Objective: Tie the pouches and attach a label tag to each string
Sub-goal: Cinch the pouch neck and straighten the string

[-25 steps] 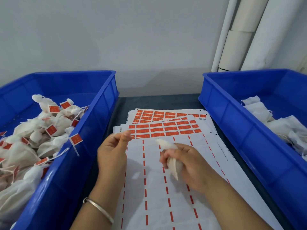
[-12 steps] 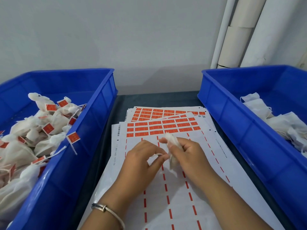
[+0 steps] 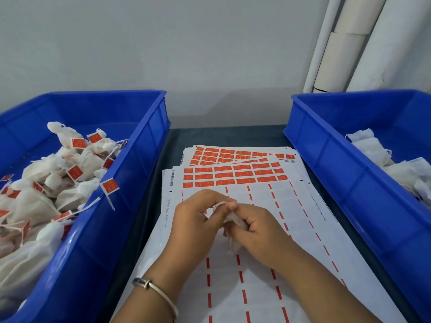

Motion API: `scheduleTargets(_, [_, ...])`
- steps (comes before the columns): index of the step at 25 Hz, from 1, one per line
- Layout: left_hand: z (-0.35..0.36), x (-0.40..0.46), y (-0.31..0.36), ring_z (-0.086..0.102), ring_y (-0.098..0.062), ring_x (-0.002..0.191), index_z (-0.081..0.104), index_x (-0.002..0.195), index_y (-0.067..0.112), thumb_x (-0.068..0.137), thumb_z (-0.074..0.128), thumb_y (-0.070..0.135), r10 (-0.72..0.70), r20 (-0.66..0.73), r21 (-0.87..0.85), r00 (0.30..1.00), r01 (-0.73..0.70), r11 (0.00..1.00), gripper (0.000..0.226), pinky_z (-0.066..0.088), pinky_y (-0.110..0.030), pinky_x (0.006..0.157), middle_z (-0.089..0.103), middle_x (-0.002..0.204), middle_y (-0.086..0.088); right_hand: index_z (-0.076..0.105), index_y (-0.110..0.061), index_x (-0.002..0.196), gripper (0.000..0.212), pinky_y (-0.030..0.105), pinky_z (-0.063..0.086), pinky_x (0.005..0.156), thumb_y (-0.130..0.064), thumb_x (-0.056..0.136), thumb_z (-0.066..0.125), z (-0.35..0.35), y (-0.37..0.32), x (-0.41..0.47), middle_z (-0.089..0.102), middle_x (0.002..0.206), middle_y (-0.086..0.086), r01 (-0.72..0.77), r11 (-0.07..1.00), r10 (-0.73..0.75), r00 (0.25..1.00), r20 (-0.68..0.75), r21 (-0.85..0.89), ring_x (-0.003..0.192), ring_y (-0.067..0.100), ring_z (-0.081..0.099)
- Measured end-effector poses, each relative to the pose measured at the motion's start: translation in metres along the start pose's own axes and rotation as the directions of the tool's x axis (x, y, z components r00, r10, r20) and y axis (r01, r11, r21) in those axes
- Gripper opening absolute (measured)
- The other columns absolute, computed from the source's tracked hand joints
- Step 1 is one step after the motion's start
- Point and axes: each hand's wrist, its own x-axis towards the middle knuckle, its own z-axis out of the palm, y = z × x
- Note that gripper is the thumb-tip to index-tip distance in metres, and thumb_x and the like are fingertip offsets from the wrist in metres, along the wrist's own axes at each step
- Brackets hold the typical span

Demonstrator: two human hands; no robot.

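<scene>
Blue bins flank the bench: the left bin (image 3: 140,159) holds tied pouches with orange tags (image 3: 109,185), the right bin (image 3: 326,159) untagged ones. Between them, label sheets (image 3: 233,176), print unreadable. Both hands have drawn together since a second ago: the right hand (image 3: 258,234) grips a pouch (image 3: 235,223), the left hand (image 3: 198,220) pinches its string (image 3: 220,204).

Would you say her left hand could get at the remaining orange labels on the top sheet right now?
Probably not yet: the left hand pinches the pouch string, though the orange labels lie uncovered just beyond it.
</scene>
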Motion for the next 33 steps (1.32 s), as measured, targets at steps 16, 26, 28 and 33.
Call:
scheduleTargets(16, [0.017,0.0,-0.005,0.062,-0.004,0.064,0.062,0.073,0.031,0.089,0.056,0.034,-0.354,-0.092,-0.19,0.931,0.332,0.924,0.017,0.048,-0.014,0.053,0.066,0.069,0.014,0.042,-0.043,0.092,0.04,0.003,0.044,0.056,-0.02,0.079,0.072,0.007,-0.003,-0.004,0.052,0.084,-0.023,0.041,0.997,-0.053,0.973,-0.223,-0.06,0.087,-0.014,0.054])
scheduleTargets(26, [0.015,0.0,0.002,0.067,-0.029,0.084,0.07,0.08,0.009,0.083,0.064,0.027,-0.54,0.069,-0.525,0.839,0.491,0.695,0.019,0.056,-0.036,0.08,0.071,0.083,-0.012,0.069,-0.018,0.099,0.02,-0.007,0.037,0.065,-0.027,0.082,0.066,0.01,-0.003,-0.002,0.062,0.091,-0.021,0.132,0.945,-0.267,0.84,-0.472,-0.3,0.07,-0.012,0.055])
scheduleTargets(28, [0.014,-0.001,0.003,0.066,-0.026,0.081,0.071,0.08,0.01,0.083,0.063,0.027,-0.546,0.119,-0.57,0.829,0.507,0.646,0.019,0.056,-0.032,0.078,0.07,0.083,-0.013,0.071,-0.009,0.094,0.022,-0.002,0.04,0.065,-0.024,0.079,0.065,0.007,-0.004,-0.001,0.071,0.086,-0.003,0.133,0.924,-0.303,0.825,-0.476,-0.358,0.072,-0.004,0.055])
scheduleTargets(33, [0.016,0.0,0.001,0.058,-0.02,0.071,0.07,0.083,0.008,0.084,0.063,0.024,-0.563,0.15,-0.613,0.813,0.523,0.591,0.018,0.053,-0.026,0.069,0.067,0.076,-0.01,0.069,-0.012,0.099,0.015,0.005,0.041,0.075,-0.019,0.086,0.065,0.006,-0.003,0.0,0.069,0.094,-0.001,0.043,0.96,-0.161,0.892,-0.422,-0.276,0.079,-0.003,0.054])
